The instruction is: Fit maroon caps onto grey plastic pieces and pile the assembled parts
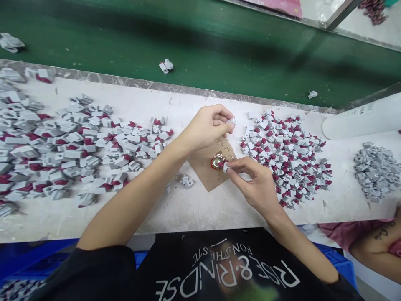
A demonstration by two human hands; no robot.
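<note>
My left hand (216,121) pinches a small whitish part (231,121) above the upper edge of a brown cardboard sheet (206,177). Between the thumb and fingers of my right hand (250,179) is a small white and dark red part (224,167). Its red end is at a small round cap (216,162) with a red rim and a shiny inside, lying on the cardboard. Tiny metal bits (221,144) are scattered on the sheet above the cap.
Grey and red parts (72,146) cover the table's left side. Smaller white and red parts (288,154) are heaped right of the cardboard, grey pieces (376,171) farther right. Behind runs a green belt (125,46). Another person's arm (379,251) shows at lower right.
</note>
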